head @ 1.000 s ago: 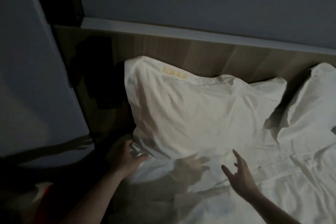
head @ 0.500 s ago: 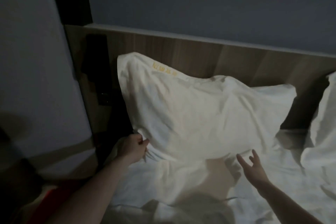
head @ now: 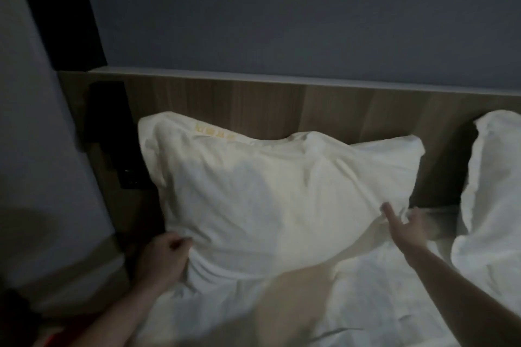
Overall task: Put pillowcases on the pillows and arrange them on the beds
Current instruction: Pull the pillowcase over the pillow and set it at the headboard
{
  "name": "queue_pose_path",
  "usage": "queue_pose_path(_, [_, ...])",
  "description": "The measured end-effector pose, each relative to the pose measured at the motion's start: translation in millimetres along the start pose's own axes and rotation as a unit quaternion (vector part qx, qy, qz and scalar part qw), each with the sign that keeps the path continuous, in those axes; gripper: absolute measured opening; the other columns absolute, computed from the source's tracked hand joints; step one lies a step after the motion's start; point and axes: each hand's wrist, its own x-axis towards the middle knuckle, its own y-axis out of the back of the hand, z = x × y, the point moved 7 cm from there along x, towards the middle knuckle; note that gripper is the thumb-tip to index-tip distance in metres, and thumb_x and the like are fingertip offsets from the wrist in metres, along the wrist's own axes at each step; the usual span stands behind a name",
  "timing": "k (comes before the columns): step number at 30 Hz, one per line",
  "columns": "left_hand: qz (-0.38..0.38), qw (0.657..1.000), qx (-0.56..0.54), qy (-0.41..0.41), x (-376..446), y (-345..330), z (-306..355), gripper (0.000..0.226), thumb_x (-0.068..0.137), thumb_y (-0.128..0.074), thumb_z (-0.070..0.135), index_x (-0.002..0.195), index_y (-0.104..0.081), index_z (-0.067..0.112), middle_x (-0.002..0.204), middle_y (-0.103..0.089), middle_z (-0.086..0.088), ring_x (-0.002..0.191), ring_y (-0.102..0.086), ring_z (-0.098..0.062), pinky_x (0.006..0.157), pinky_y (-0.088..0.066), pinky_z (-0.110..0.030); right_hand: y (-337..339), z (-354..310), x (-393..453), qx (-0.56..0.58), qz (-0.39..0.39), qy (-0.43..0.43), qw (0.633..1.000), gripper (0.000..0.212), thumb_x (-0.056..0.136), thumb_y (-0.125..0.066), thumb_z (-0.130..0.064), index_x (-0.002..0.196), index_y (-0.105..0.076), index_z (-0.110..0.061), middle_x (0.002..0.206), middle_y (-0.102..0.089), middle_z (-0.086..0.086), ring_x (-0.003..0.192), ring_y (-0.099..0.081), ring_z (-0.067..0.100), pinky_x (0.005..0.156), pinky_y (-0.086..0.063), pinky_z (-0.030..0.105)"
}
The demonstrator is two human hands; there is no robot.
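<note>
Down at the pillow's lower left corner, the fingers [head: 180,244] of the left hand [head: 160,259] are curled tight around a bunch of pillowcase cloth, gripping it where the fabric gathers into folds. Across from it, the right hand [head: 406,229] reaches toward the pillow's lower right corner with its fingers [head: 387,210] spread and fairly straight; they hold nothing, and motion blur keeps me from telling whether the fingertips touch the cloth or stop just short of it.

Between the 2 hands sits the pillow [head: 270,191], already in a white pillowcase with a small yellow embroidered mark [head: 215,134] near its top edge. It leans upright against the wooden headboard [head: 324,110] at the head of the bed, its lower edge resting on the rumpled white bedsheet [head: 380,304]. A second white pillow [head: 496,191] stands at the right edge of view, near the first but apart from it, also against the headboard.

A dark panel [head: 112,132] is fixed to the headboard just left of the first pillow. Above the headboard rises a plain grey-blue wall [head: 282,14], and a pale wall section [head: 36,149] fills the left side. Light is dim throughout.
</note>
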Motion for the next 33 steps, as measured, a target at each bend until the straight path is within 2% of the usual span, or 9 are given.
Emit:
queue_pose_path(3, [0.080, 0.994, -0.011, -0.072, 14, 40, 45, 0.023, 0.080, -0.086, 0.021, 0.083, -0.063, 0.017, 0.082, -0.070, -0.002, 0.076, -0.068, -0.026, 0.072, -0.054, -0.040, -4, -3, 10, -0.012, -0.011, -0.007, 1.000, 0.101, 0.086, -0.068, -0.064, 0.155, -0.032, 0.000, 0.156, -0.044, 0.022, 0.143, -0.044, 0.039, 0.118, -0.036, 0.043])
queue_pose_path(7, [0.044, 0.983, 0.026, -0.178, 27, 47, 101, 0.066, 0.071, -0.092, 0.029, 0.126, -0.056, 0.030, 0.129, -0.052, 0.001, 0.107, -0.060, -0.024, 0.093, -0.051, -0.043, -24, -6, 12, -0.011, -0.020, -0.031, 0.999, 0.074, 0.096, -0.063, -0.050, 0.148, -0.046, -0.001, 0.144, -0.055, 0.021, 0.134, -0.051, 0.038, 0.110, -0.038, 0.039])
queue_pose_path(10, [0.004, 0.964, 0.137, -0.228, 35, 26, 122, 0.094, 0.065, -0.078, 0.061, 0.148, -0.041, 0.034, 0.159, -0.032, 0.003, 0.144, -0.035, -0.030, 0.113, -0.038, -0.051, -28, -17, 17, -0.031, 0.019, 0.003, 0.999, 0.041, 0.103, -0.055, -0.033, 0.119, -0.065, 0.004, 0.119, -0.067, 0.027, 0.118, -0.060, 0.044, 0.100, -0.046, 0.043])
queue_pose_path(15, [-0.039, 0.956, 0.209, -0.200, 51, -4, 131, 0.119, 0.066, -0.067, 0.083, 0.162, -0.013, 0.038, 0.173, -0.003, 0.004, 0.156, -0.008, -0.033, 0.123, -0.019, -0.054, 9, -35, 14, 0.060, 0.127, 0.061, 0.988, 0.034, 0.102, -0.047, -0.028, 0.078, -0.055, -0.005, 0.076, -0.060, 0.013, 0.087, -0.062, 0.040, 0.077, -0.045, 0.040])
queue_pose_path(21, [-0.040, 0.951, 0.216, -0.217, 64, -19, 148, 0.114, 0.074, -0.062, 0.083, 0.164, -0.010, 0.037, 0.175, -0.001, 0.000, 0.158, -0.006, -0.035, 0.126, -0.014, -0.053, 31, -46, 8, 0.068, 0.198, 0.147, 0.967, 0.026, 0.099, -0.048, -0.028, 0.082, -0.051, -0.010, 0.094, -0.062, 0.013, 0.088, -0.058, 0.031, 0.083, -0.044, 0.039])
queue_pose_path(24, [-0.053, 0.943, 0.232, -0.232, 60, -32, 153, 0.117, 0.066, -0.049, 0.086, 0.164, -0.010, 0.037, 0.175, -0.003, -0.001, 0.158, -0.006, -0.035, 0.126, -0.011, -0.052, 15, -18, 18, -0.036, 0.143, 0.064, 0.987, 0.033, 0.103, -0.046, -0.033, 0.083, -0.058, -0.009, 0.097, -0.065, 0.015, 0.094, -0.063, 0.037, 0.083, -0.044, 0.037])
queue_pose_path(27, [-0.060, 0.936, 0.253, -0.236, 58, -41, 155, 0.115, 0.070, -0.052, 0.086, 0.164, -0.009, 0.036, 0.175, -0.003, -0.001, 0.158, -0.006, -0.035, 0.126, -0.010, -0.053, 5, 6, 20, -0.050, 0.093, -0.024, 0.994, 0.038, 0.101, -0.047, -0.038, 0.108, -0.066, -0.006, 0.113, -0.069, 0.017, 0.111, -0.064, 0.039, 0.097, -0.049, 0.041])
queue_pose_path(30, [-0.051, 0.938, 0.259, -0.224, 69, -33, 156, 0.113, 0.067, -0.053, 0.086, 0.162, -0.017, 0.036, 0.173, -0.012, -0.001, 0.155, -0.016, -0.038, 0.123, -0.021, -0.058, 12, -32, 19, -0.008, 0.133, 0.056, 0.990, 0.043, 0.098, -0.053, -0.040, 0.132, -0.053, -0.014, 0.137, -0.055, 0.010, 0.123, -0.057, 0.031, 0.106, -0.048, 0.047])
queue_pose_path(33, [-0.005, 0.950, 0.220, -0.219, 84, -11, 166, 0.101, 0.076, -0.072, 0.071, 0.157, -0.026, 0.032, 0.169, -0.016, 0.001, 0.150, -0.028, -0.039, 0.113, -0.037, -0.063, 20, -87, 35, -0.029, 0.166, 0.178, 0.969, 0.054, 0.099, -0.051, -0.049, 0.145, -0.046, -0.020, 0.152, -0.044, 0.005, 0.135, -0.049, 0.026, 0.111, -0.045, 0.048])
